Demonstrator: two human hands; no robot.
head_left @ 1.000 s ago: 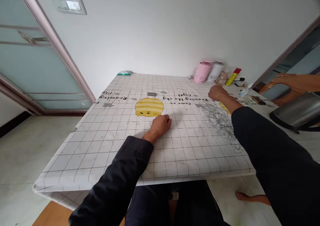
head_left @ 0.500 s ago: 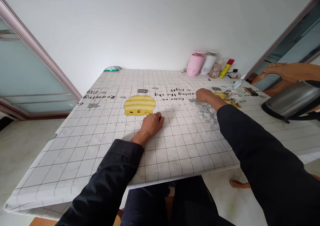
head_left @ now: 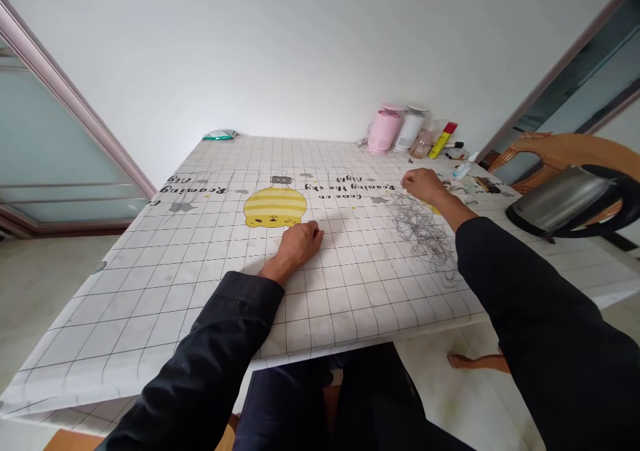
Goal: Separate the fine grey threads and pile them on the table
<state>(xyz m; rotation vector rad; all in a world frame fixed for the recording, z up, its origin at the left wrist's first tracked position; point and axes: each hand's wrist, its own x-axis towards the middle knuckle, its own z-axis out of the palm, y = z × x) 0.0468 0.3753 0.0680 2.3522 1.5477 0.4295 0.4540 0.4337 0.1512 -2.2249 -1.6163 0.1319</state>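
Note:
A loose tangle of thin dark thread or wire (head_left: 425, 234) lies on the right half of the table; which of the two I cannot tell. Just beyond its far end is my right hand (head_left: 423, 186), fingers pinched together, with the tips pointing left. Anything between those tips is too small to make out. My left hand (head_left: 300, 243) rests on the checked tablecloth (head_left: 340, 304), curled closed beside the printed yellow bear balloon (head_left: 275, 206). Whatever its fingers may hold is hidden.
A steel kettle (head_left: 555, 198) stands at the right, with a wooden chair (head_left: 575, 148) behind it. Near the wall are a pink cylinder (head_left: 384, 130), a white cylinder (head_left: 410, 130) and a yellow-red box (head_left: 443, 140). A green-white packet (head_left: 220, 135) lies far left.
My right hand has shifted right and lifted off the tangle's far end, so more of the tangle shows. My left hand has stayed nearly still. The view has shifted slightly.

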